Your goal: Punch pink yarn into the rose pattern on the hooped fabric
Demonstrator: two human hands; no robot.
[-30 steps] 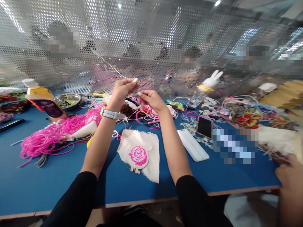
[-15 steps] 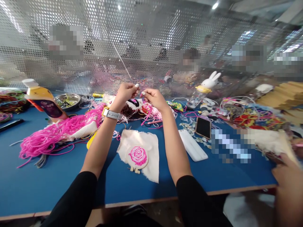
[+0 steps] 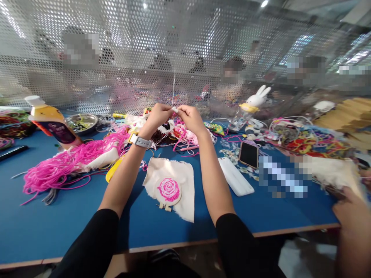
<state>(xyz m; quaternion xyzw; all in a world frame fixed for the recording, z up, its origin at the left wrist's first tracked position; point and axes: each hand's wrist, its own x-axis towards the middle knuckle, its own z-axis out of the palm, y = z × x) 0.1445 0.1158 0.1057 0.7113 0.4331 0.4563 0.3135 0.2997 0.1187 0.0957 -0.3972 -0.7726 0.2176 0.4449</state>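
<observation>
Both hands are raised above the far part of the table with their fingertips pinched together. My left hand (image 3: pixel 160 116), with a grey-strapped watch (image 3: pixel 140 141) on the wrist, pinches at the base of a long, thin, pale rod (image 3: pixel 174 87) that stands nearly upright. It looks like a needle or wire. Against it, my right hand (image 3: pixel 189 119) is closed in a pinch; a bit of pink yarn (image 3: pixel 174 111) shows at the fingertips. Between my forearms lies a cream cloth (image 3: pixel 185 173) in a small embroidery hoop (image 3: pixel 158 190), with a pink and white rose stitched on it.
Pink yarn (image 3: pixel 58 164) spreads at left beside a yellow-orange bottle (image 3: pixel 55 123) and a metal bowl (image 3: pixel 93 120). At right are a white phone-like object (image 3: pixel 236 179), a dark phone (image 3: pixel 248 155) and a rabbit-topped bottle (image 3: pixel 243 114). A perforated metal screen (image 3: pixel 185 46) stands behind. Another person's arm (image 3: pixel 350 216) is at right.
My left hand has moved right until its fingertips meet those of my right hand. The thin rod has swung from leaning left to nearly upright.
</observation>
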